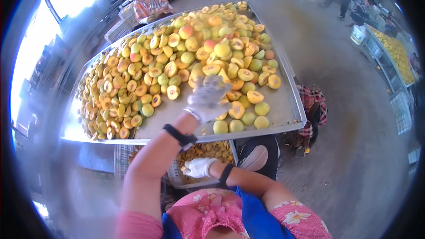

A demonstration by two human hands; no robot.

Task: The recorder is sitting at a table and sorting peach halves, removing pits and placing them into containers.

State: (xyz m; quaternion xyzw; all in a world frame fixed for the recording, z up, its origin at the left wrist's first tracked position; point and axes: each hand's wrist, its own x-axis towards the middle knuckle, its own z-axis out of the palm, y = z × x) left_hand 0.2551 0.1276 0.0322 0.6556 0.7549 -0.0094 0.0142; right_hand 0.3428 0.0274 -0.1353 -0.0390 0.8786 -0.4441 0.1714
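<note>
A metal tray (232,135) holds a heap of halved and whole yellow-green and orange stone fruit (172,68). My left hand (209,98), in a soiled white glove, reaches palm down over the fruit near the tray's middle; its blurred fingers touch the heap, and what lies under the palm is hidden. Below the tray's near edge, my right hand (199,167), gloved in white, has a small yellowish piece of fruit (184,169) at its fingertips. It is over a plastic crate (196,184) of fruit pieces (215,149).
A person in a pale hat (151,3) sits beyond the tray's far left side. Further people and fruit-laden tables (393,48) stand at the right and back. A white bucket (358,35) is on the floor. Checked cloth (312,106) hangs by the tray's right corner.
</note>
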